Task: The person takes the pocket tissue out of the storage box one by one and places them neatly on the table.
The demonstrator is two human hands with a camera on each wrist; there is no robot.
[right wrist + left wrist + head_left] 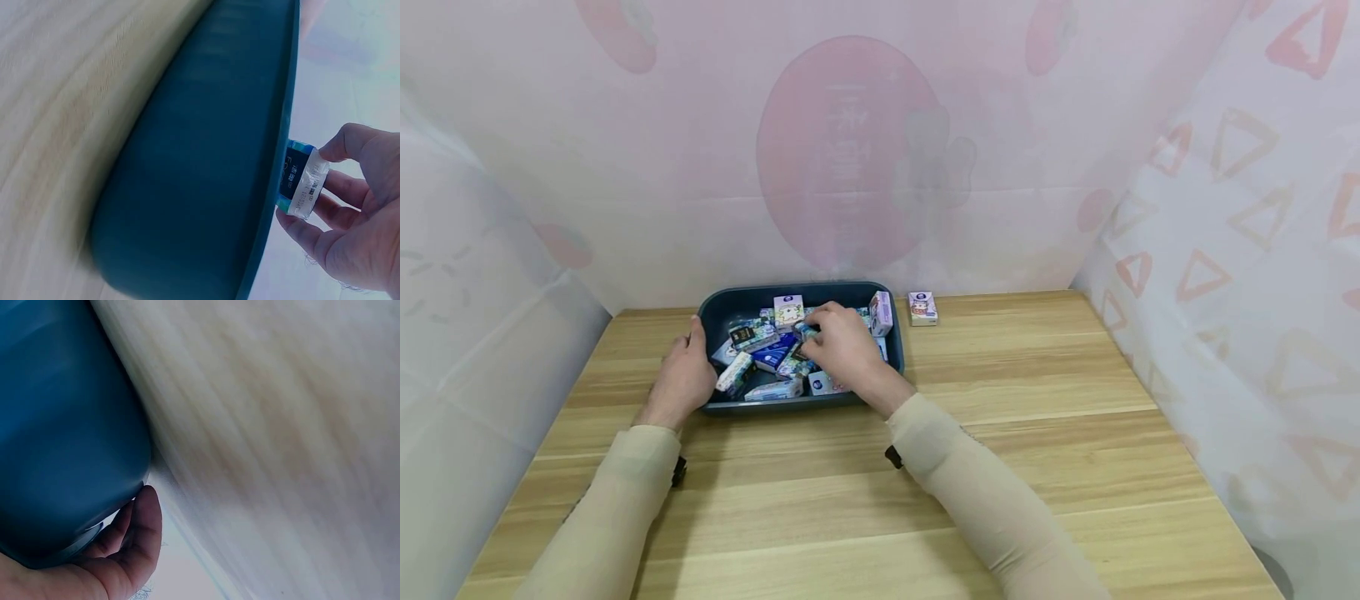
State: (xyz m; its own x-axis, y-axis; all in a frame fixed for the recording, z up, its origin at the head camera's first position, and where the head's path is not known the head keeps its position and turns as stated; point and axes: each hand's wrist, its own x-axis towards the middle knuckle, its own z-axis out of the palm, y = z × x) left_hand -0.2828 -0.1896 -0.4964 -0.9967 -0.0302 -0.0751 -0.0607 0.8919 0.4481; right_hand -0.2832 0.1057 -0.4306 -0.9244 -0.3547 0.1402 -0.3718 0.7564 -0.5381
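Observation:
A dark teal plastic bin [797, 406] stands at the back of the table, filled with small printed packs of pocket tissues [778, 390]. My left hand [683, 377] grips its left end, the thumb by the rim and curled fingers [147, 519] around the outside. Over the bin, my right hand [847, 347] pinches one tissue pack [302, 179] by its edges, between thumb and fingertips. In the right wrist view the bin's wall hides part of that pack. A lilac pack [881, 314] stands upright inside the bin at the right end.
One white and purple tissue pack [922, 308] lies on the wooden table [1000, 400], right of the bin. A printed cloth [1022, 242] hangs behind the table, with more cloth on both sides.

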